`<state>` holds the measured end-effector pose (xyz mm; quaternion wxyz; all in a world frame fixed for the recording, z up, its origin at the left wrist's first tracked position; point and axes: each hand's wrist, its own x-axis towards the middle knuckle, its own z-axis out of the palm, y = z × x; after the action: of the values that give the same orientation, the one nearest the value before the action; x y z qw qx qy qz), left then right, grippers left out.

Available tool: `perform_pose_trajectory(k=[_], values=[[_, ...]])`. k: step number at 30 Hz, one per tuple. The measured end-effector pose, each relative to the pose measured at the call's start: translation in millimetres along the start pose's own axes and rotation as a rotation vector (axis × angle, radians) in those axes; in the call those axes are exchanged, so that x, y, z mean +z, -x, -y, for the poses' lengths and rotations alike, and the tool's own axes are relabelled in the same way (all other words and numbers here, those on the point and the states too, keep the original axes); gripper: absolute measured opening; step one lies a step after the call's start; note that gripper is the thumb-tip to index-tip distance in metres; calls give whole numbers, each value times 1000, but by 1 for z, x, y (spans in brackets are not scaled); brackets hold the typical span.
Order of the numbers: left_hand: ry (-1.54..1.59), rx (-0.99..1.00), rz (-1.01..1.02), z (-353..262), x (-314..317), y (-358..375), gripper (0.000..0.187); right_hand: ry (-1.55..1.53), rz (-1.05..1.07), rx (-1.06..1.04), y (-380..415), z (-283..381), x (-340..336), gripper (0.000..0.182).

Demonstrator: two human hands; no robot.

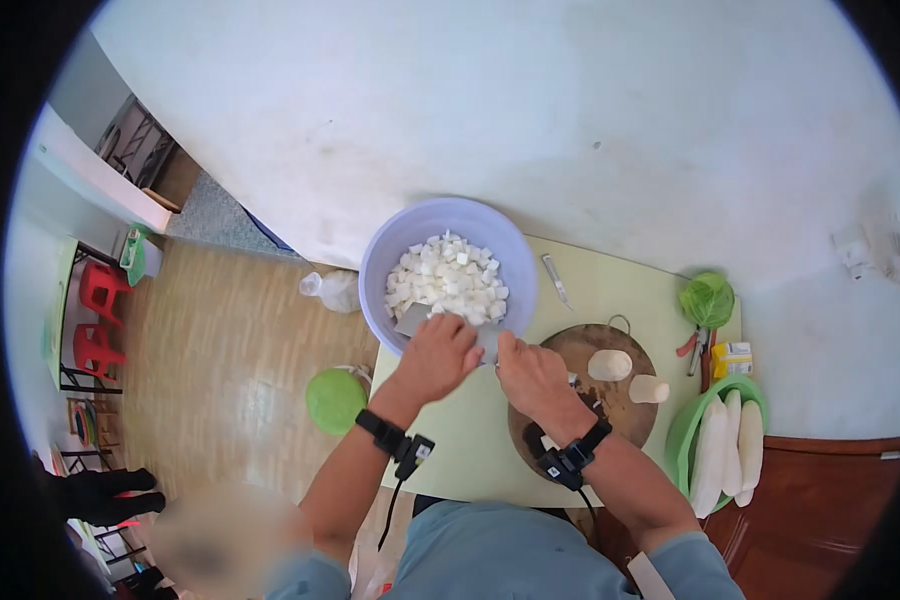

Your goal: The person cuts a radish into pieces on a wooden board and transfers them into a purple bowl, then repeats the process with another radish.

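Note:
A purple basin [520, 232] holds many white cubed pieces [450, 275]. Over the near rim of the basin is a wide metal blade [488, 343], a cleaver by its look. My right hand [532, 375] is closed at the blade's right end, around its handle. My left hand [437, 355] is at the near rim, fingers curled in by the blade; another flat grey piece of metal [412, 318] shows beside its fingertips, against the white pieces. Right of the basin, a round wooden board [580, 348] bears two peeled white chunks [610, 365], partly behind my right wrist.
A green basin [678, 425] with several long white radishes [711, 455] stands at the table's right. Nearby are a cabbage [707, 299], a yellow box [732, 360] and red-handled scissors [686, 346]. A peeler [555, 280] lies behind the board. A green stool [336, 401] is left of the table.

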<state>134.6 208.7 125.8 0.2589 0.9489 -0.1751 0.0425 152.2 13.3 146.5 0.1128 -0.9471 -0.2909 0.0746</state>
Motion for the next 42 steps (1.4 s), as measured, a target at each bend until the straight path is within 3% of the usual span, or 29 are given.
perform_pose_trajectory(k=[2,6,8,11,13,16,18,19,20,21,23,27,32,42], values=[[68,-96,57,19,0,-8,30,11,26,-2,-3,3,3,25],[83,-120,-143,37,0,-17,34,7,50,21,4,5,1,25],[149,-198,-336,31,-9,-18,31,-5,53,43,17,2,-2,25],[210,-205,-445,19,-10,-12,28,-106,70,143,36,-6,-12,28],[206,-204,-563,8,-1,-2,29,-231,200,352,52,-5,-33,33],[178,-92,-592,-21,20,20,30,-404,123,526,95,-19,-31,34],[202,-34,-556,-47,48,36,34,-522,16,550,134,-36,-11,33],[233,9,-410,-65,61,44,36,-631,-104,561,158,-42,0,33],[263,56,-269,-82,75,51,37,-630,-100,590,180,-47,7,33],[280,63,-251,-99,90,58,37,-688,-102,635,199,-51,12,31],[272,98,60,-125,118,70,44,-752,-118,685,234,-57,22,29],[134,61,272,-156,154,81,51,-800,-78,775,287,-58,34,27],[23,87,276,-160,190,84,52,-818,-32,813,319,-64,36,26],[53,29,30,-165,204,82,53,-859,-4,712,343,-87,54,24]])
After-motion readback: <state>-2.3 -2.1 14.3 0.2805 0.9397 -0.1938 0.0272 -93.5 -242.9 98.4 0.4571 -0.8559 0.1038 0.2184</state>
